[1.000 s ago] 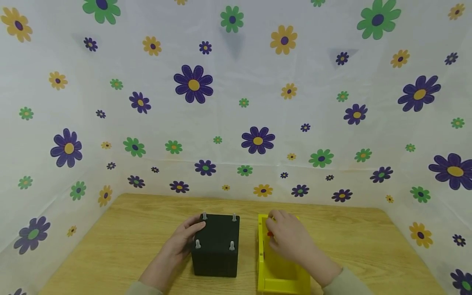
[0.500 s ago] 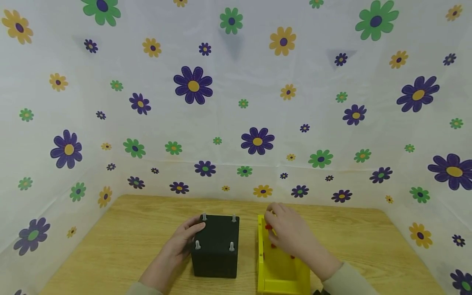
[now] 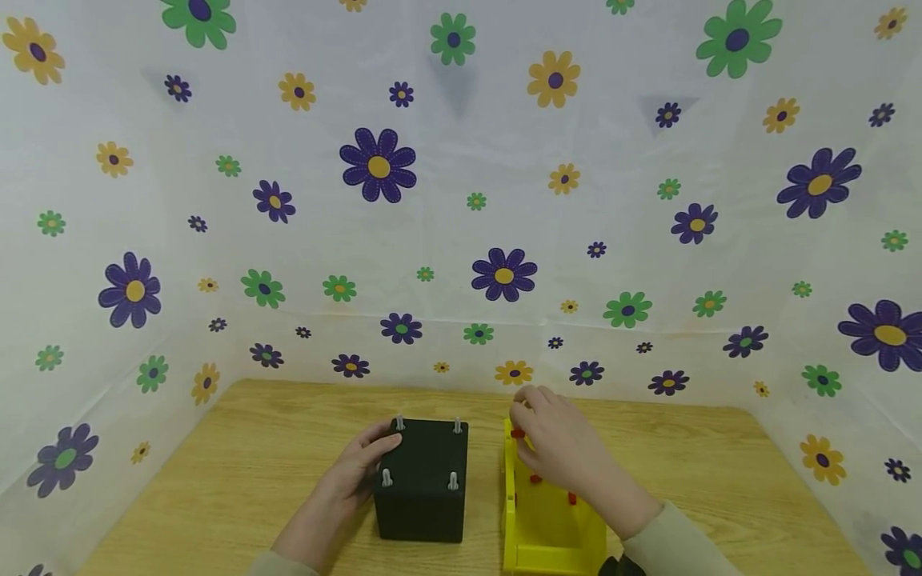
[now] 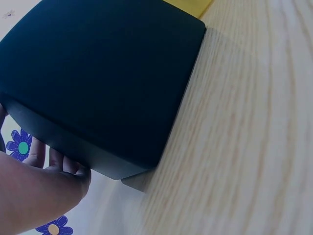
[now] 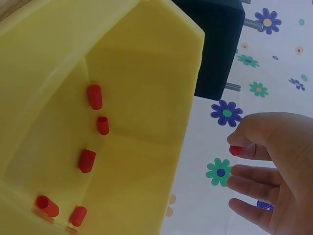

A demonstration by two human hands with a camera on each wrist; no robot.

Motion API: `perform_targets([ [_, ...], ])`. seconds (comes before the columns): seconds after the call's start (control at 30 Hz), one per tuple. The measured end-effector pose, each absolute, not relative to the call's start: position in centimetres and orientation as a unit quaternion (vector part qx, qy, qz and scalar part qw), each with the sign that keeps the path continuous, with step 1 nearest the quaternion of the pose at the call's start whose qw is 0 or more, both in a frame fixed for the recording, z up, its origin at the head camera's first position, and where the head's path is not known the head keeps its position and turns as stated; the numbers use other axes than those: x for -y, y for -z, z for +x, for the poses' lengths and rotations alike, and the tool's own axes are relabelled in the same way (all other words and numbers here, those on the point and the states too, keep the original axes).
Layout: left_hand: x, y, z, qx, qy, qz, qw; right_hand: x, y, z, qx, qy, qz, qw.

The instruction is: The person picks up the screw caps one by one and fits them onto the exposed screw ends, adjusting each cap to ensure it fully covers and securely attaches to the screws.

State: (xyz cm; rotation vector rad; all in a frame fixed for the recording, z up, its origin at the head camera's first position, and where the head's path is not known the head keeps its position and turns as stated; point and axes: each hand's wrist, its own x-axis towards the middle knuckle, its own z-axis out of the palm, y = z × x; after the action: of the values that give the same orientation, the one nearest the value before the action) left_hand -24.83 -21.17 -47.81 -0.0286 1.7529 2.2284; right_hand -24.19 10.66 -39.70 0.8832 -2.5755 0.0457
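Observation:
A black box (image 3: pixel 423 460) stands on the table with metal threaded studs (image 3: pixel 453 480) upright at its top corners. My left hand (image 3: pixel 354 466) grips its left side, the thumb over the top edge; in the left wrist view the fingers (image 4: pixel 56 159) curl around the far side. My right hand (image 3: pixel 558 440) is over the far end of a yellow bin (image 3: pixel 508 520). Between thumb and index finger it pinches a small red cap (image 5: pixel 235 150), the other fingers spread. Several more hollow red caps (image 5: pixel 95 97) lie on the bin floor.
The wood-grain table (image 3: pixel 274 448) has a white flower-print sheet (image 3: pixel 461 224) behind it and along both sides. A small dark object (image 3: pixel 621 566) shows by the bin's near right corner, under my right forearm.
My right hand has risen from inside the bin and shifted slightly left and away with a red cap, uncovering more caps below. The left hand and the box stay put.

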Motion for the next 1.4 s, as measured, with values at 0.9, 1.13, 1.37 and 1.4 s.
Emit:
perform_targets([
  [0.9,21.2,47.5,-24.8,-0.611,-0.778,-0.005,0.148,-8.9,38.4,-24.5,0.912,-0.023,0.34,0.229],
  [1.13,21.2,47.6,-24.7,-0.608,-0.78,-0.007,0.148,-8.5,38.4,-24.7,0.905,-0.025,0.349,0.243],
  [1.37,21.2,47.7,-24.7,-0.608,-0.78,-0.005,0.149,-8.2,38.6,-24.9,0.902,-0.026,0.352,0.25],
  [1.4,21.2,47.7,-24.7,-0.608,-0.78,-0.004,0.148,-8.2,38.6,-25.0,0.901,-0.027,0.353,0.25],
])
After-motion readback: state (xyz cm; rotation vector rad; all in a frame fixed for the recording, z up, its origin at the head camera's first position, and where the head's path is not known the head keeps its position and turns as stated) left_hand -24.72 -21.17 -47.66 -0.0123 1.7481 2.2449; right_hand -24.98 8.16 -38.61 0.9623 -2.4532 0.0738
